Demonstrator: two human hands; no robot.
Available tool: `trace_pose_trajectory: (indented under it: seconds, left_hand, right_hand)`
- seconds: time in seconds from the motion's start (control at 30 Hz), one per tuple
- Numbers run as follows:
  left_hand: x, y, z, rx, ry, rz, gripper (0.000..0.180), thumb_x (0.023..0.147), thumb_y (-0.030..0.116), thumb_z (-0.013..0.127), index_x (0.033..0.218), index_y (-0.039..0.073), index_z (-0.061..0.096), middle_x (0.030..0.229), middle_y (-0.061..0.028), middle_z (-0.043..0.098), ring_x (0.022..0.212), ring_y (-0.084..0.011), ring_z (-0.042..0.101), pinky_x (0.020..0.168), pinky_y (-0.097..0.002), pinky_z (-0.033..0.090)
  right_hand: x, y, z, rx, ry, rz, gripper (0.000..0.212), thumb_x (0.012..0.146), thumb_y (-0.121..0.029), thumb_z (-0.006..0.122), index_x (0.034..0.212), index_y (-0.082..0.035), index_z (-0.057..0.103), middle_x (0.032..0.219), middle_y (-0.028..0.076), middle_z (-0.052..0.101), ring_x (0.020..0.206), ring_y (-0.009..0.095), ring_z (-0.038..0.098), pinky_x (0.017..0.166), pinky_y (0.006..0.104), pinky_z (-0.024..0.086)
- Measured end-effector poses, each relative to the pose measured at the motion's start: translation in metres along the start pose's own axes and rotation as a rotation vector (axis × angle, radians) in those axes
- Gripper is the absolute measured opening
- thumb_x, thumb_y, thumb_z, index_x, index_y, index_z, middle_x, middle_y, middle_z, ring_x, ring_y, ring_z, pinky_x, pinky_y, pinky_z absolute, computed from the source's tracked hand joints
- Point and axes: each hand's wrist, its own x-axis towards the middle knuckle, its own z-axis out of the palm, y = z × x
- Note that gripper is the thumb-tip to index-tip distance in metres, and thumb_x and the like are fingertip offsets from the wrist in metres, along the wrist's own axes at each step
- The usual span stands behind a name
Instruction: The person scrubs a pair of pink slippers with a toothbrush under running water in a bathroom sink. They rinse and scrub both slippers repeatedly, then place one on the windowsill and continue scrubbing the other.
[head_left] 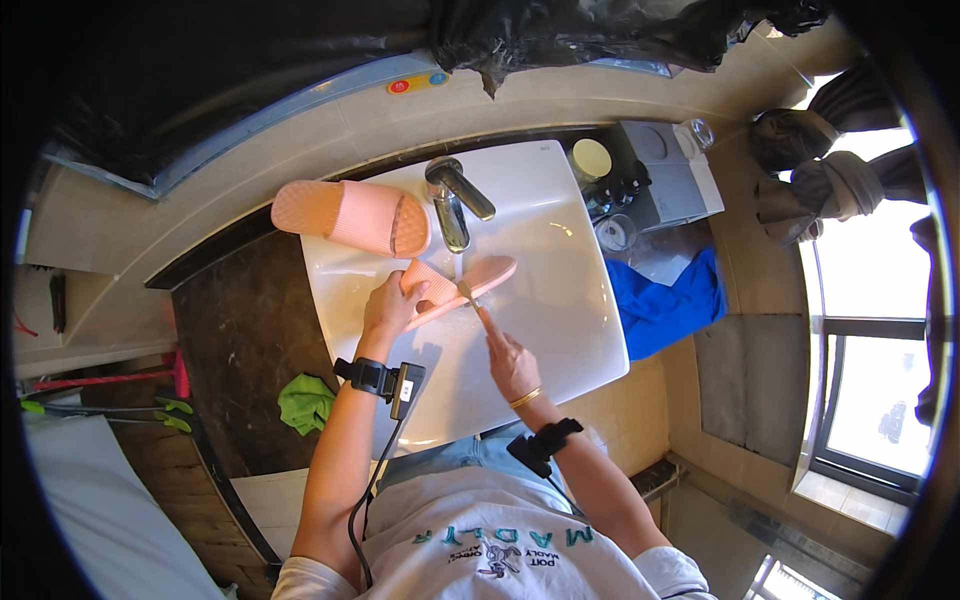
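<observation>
My left hand [388, 303] grips a pink slipper [492, 272] by its ribbed strap, holding it tilted over the white sink basin [560, 330]. Fingers wrapped round a brush [464, 291], my right hand [510, 362] presses its head against the slipper near the strap's edge. Just above hangs the chrome faucet [455, 205], and a thin stream of water seems to run from it onto the slipper. A second pink slipper [355, 218] rests on the basin's back left corner, beside the faucet.
A green cloth [306, 403] lies on the dark counter [240, 340] left of the basin. To the right are a blue cloth [670, 300], a jar with a pale lid [590, 160] and a grey box [665, 175]. A window [870, 380] is at far right.
</observation>
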Motion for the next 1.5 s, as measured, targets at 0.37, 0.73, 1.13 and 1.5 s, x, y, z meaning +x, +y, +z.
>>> trace_pose_trajectory:
  seconds: [0.37, 0.73, 1.13, 1.5]
  left_hand:
    - [-0.014, 0.014, -0.007, -0.049, -0.004, -0.120, 0.043, 0.086, 0.046, 0.056, 0.104, 0.006, 0.057, 0.081, -0.0186, 0.066, 0.079, -0.0361, 0.065, 0.070, -0.0445, 0.050]
    - [-0.018, 0.016, -0.005, 0.036, 0.087, -0.034, 0.045, 0.086, 0.043, 0.056, 0.106, 0.002, 0.056, 0.084, -0.0224, 0.065, 0.081, -0.0401, 0.063, 0.071, -0.0468, 0.050]
    - [-0.020, 0.017, -0.002, 0.035, 0.107, -0.003, 0.040, 0.086, 0.042, 0.056, 0.098, 0.004, 0.056, 0.081, -0.0225, 0.065, 0.077, -0.0412, 0.063, 0.069, -0.0477, 0.050]
    - [-0.016, 0.017, -0.005, 0.031, 0.078, -0.057, 0.041, 0.087, 0.042, 0.055, 0.099, 0.003, 0.056, 0.085, -0.0234, 0.065, 0.081, -0.0414, 0.062, 0.071, -0.0481, 0.049]
  right_hand:
    - [-0.003, -0.010, -0.009, -0.057, -0.095, -0.088, 0.066, 0.080, -0.001, 0.050, 0.142, -0.018, 0.035, 0.070, 0.011, 0.058, 0.055, 0.030, 0.060, 0.052, 0.0390, 0.052]
    - [0.012, -0.007, -0.020, -0.112, -0.058, -0.030, 0.067, 0.079, 0.000, 0.050, 0.142, -0.017, 0.035, 0.071, 0.010, 0.057, 0.053, 0.029, 0.059, 0.051, 0.0391, 0.052]
    - [0.000, -0.003, -0.014, -0.068, -0.018, 0.010, 0.066, 0.080, 0.000, 0.050, 0.142, -0.018, 0.035, 0.071, 0.010, 0.058, 0.054, 0.029, 0.060, 0.052, 0.0382, 0.053]
    - [0.013, 0.010, -0.015, -0.076, 0.160, 0.123, 0.060, 0.083, 0.001, 0.049, 0.140, -0.016, 0.037, 0.074, 0.016, 0.061, 0.062, 0.033, 0.062, 0.055, 0.0414, 0.052]
